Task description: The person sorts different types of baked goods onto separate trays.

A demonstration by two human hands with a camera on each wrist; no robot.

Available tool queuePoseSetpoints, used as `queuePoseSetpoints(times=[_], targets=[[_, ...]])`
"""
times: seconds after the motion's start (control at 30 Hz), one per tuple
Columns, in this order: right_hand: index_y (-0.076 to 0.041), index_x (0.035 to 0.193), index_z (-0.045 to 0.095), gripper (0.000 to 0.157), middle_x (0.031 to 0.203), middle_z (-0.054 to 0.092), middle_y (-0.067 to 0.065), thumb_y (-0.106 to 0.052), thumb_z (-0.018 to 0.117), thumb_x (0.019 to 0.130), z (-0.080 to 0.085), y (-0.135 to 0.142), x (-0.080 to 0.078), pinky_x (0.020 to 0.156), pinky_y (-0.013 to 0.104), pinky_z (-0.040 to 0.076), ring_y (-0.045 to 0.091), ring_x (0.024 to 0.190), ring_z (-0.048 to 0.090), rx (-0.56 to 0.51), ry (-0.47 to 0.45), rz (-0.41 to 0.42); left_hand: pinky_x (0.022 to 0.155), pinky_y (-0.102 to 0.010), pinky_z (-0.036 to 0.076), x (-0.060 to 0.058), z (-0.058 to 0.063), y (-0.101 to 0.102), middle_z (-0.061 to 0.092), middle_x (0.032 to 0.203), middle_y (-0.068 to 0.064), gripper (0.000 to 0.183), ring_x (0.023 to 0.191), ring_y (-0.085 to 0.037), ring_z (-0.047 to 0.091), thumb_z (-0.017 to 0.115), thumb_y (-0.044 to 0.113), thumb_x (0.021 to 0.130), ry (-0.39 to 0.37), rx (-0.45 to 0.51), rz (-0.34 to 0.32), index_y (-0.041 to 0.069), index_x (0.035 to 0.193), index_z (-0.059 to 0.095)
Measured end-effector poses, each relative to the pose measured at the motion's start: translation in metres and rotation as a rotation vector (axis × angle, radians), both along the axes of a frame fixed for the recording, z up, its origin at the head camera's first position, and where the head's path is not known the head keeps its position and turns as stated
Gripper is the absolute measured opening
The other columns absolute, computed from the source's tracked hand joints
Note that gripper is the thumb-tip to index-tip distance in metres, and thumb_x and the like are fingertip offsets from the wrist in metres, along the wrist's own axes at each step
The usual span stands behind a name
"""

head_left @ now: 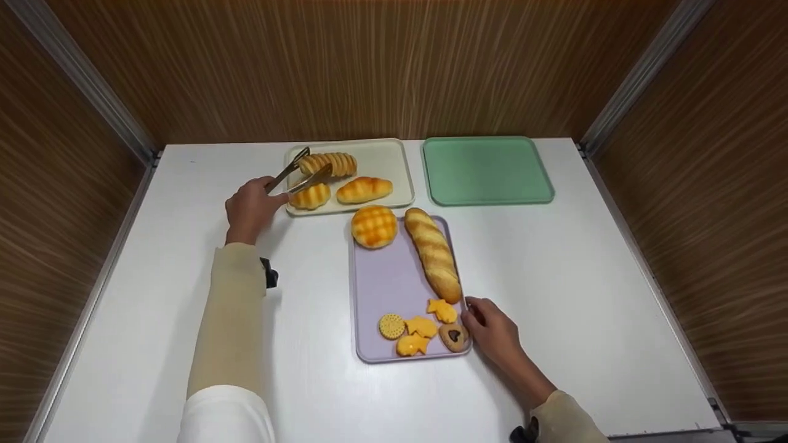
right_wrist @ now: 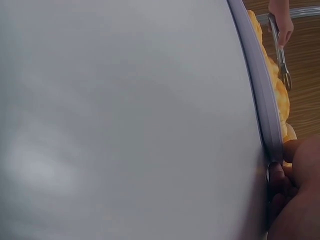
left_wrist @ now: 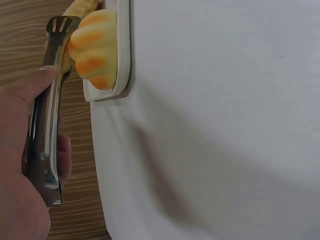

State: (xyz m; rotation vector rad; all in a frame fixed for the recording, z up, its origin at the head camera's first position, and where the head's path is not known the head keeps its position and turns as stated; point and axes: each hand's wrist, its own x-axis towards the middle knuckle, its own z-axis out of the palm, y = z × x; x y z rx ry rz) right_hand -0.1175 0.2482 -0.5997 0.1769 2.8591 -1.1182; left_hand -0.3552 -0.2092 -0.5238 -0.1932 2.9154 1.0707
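left hand (head_left: 249, 206) grips tongs (left_wrist: 44, 120), ridged bread (head_left: 342, 163) beyond it near cream tray's (head_left: 391, 161) far edge, while right hand (head_left: 494, 327) pinches purple tray (head_left: 383, 277) on a white desk (head_left: 554, 264) amid wood-grain walls (head_left: 369, 67)

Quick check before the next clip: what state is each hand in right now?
Left hand: closed, holding the metal tongs.
Right hand: closed, pinching the edge of the lavender tray.
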Motion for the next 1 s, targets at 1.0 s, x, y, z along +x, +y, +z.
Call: queuePoseSetpoints(times=[1.0], targets=[[-0.01,0.134,0.062,0.039,0.1,0.062,0.001,-0.027,0.063,0.099,-0.001,0.0,0.001,0.083,0.037,0.047,0.017,0.09,0.054,0.016,0.031,0.006,0.111,-0.06,0.024,0.008,-0.004,-0.015,0.057,0.145,-0.015,0.071,0.137,-0.035,0.048,0.067,0.05,0.093,-0.035,0.043,0.043,0.006,0.146,0.052]])
